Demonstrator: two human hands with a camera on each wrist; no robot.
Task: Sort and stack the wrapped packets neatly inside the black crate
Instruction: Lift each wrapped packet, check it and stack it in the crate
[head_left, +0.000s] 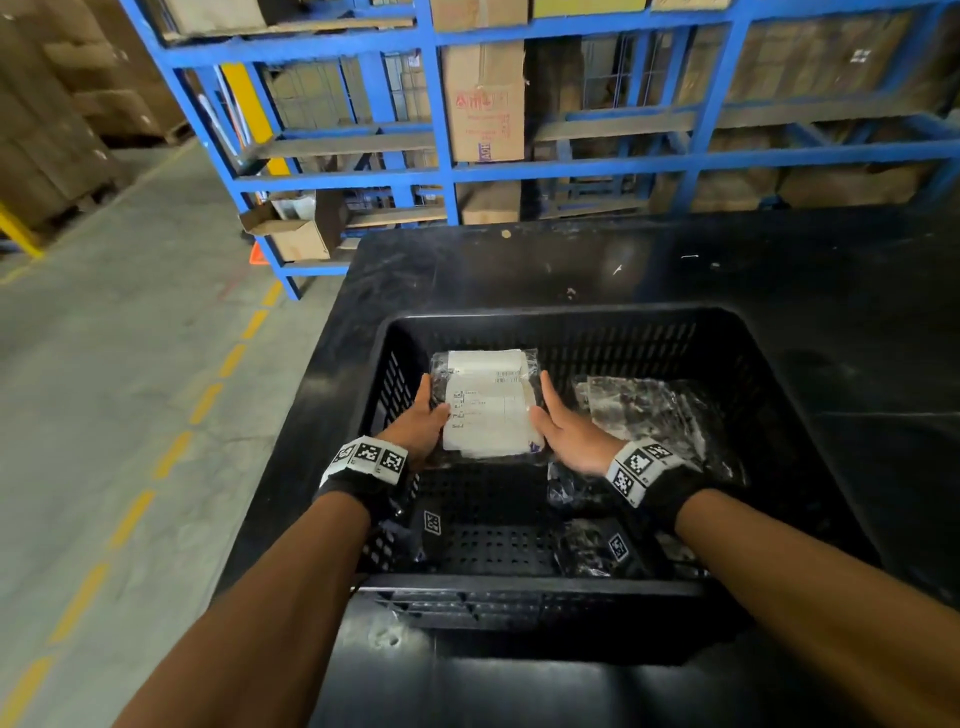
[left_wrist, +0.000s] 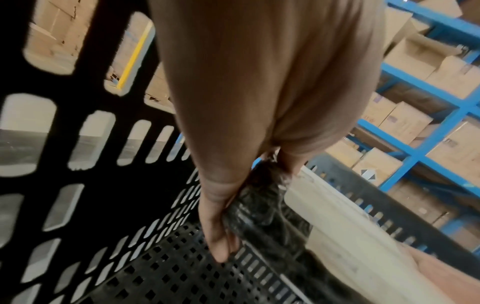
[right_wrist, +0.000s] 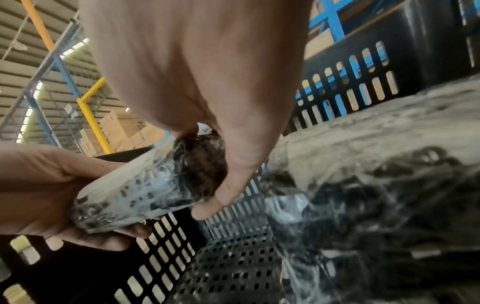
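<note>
A plastic-wrapped packet with a white label (head_left: 488, 402) hangs above the floor of the black crate (head_left: 545, 314), near its far left corner. My left hand (head_left: 423, 418) grips its left edge and my right hand (head_left: 563, 426) grips its right edge. In the left wrist view my left hand (left_wrist: 221, 216) holds the packet (left_wrist: 262, 209) with fingers under it. In the right wrist view my right hand (right_wrist: 228, 179) curls round the packet (right_wrist: 145, 191) end, and the left hand (right_wrist: 52, 191) cups the other side. More wrapped packets (head_left: 649, 415) lie heaped at the crate's right side.
The crate stands on a black table (head_left: 675, 260). Blue shelving (head_left: 447, 171) with cardboard boxes rises behind it. A concrete aisle with a dashed yellow line (head_left: 171, 452) runs on the left. The crate's perforated floor (head_left: 483, 519) shows bare at the near left.
</note>
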